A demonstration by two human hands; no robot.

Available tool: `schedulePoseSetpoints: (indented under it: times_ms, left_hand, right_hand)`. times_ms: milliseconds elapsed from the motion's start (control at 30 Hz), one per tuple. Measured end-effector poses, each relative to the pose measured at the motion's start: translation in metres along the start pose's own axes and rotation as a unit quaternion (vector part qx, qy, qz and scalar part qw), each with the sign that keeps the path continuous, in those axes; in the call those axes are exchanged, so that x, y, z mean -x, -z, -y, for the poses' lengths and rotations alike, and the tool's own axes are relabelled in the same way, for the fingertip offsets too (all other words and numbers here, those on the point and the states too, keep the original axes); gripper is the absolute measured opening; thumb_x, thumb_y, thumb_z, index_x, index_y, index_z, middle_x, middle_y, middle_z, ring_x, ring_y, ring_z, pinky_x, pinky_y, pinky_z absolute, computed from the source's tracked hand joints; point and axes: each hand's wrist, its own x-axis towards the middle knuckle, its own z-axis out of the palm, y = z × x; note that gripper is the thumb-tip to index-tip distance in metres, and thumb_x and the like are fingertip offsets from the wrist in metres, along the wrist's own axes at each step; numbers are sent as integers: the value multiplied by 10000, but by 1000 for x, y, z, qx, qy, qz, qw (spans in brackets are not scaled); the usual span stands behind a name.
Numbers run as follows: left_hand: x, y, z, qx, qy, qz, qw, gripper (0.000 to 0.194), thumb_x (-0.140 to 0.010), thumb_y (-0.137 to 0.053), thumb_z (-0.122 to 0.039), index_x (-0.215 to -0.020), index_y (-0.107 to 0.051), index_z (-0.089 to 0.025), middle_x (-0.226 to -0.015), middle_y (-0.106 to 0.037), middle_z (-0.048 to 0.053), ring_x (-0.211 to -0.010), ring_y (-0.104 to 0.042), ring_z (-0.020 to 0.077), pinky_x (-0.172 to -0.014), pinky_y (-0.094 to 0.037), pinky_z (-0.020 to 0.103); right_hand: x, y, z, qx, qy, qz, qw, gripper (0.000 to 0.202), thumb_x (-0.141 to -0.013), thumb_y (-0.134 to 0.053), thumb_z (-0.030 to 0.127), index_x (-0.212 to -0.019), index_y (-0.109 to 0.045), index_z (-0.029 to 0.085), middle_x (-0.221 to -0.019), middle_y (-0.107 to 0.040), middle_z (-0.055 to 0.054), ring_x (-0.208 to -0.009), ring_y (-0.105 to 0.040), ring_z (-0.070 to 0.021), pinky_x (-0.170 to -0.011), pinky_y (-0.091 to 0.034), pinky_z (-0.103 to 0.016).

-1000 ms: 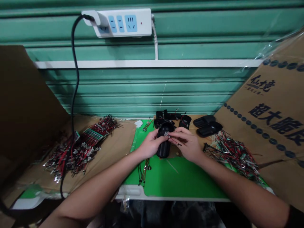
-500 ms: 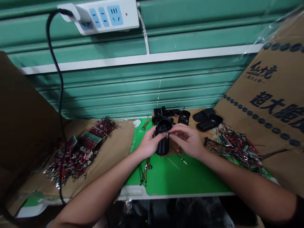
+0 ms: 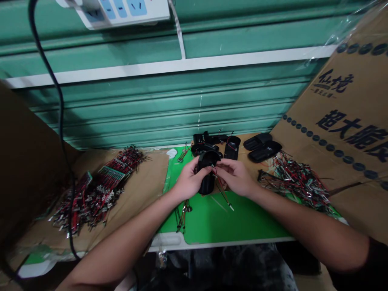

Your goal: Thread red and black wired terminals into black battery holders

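Note:
My left hand is closed around the left side of a black plastic shell, its thumb lying across the shell's front. My right hand pinches a thin wired part against the right of the shell's opening; the fingertips partly hide that part. From there, red and dark wires hang down, ending in a small white tip over the green mat. Just behind the hands lie more black shells, some with wires sticking out.
Wired circuit strips are heaped on cardboard at the left, and a tangle of wired parts lies at the right. Two black covers rest near the printed carton. A black cable hangs at the left from a power strip.
The view has tilted and shifted slightly, so most things sit a little higher and further left. My right fingers have drawn in closer around the shell's edge. My left hand keeps its hold.

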Motion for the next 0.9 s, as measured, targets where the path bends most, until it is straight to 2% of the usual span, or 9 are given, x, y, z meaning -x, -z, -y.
schedulePoseSetpoints:
  times_ms: [400,600,900]
  left_hand:
    - [-1,-1,4,-15,-15,-6,1000,391,-826,-798,-391,-1141,-739,-168,-1087,-763,62,-1041,-662,257,-970,-521,363]
    - [-1,-1,4,-4,-8,-8,1000,347,-828,-795,-366,-1108,-734,-171,-1005,-746,39,-961,-649,233,-934,-514,344]
    - [-2,0,5,-6,-5,-8,1000,374,-796,-800,-400,-1092,-733,-183,-1015,-733,40,-997,-640,250,-957,-500,348]
  right_hand:
    - [3,-1,-1,11,-6,1,1000,444,-845,-814,621,-902,-705,195,-614,-602,19,-492,-534,-129,-425,-415,-249]
    - [4,-2,0,9,-12,-3,1000,476,-839,-809,655,-905,-699,197,-615,-616,17,-479,-541,-129,-417,-424,-247]
    - [5,-5,0,-3,-23,-1,1000,473,-826,-817,650,-883,-664,206,-586,-593,36,-448,-530,-121,-399,-427,-240]
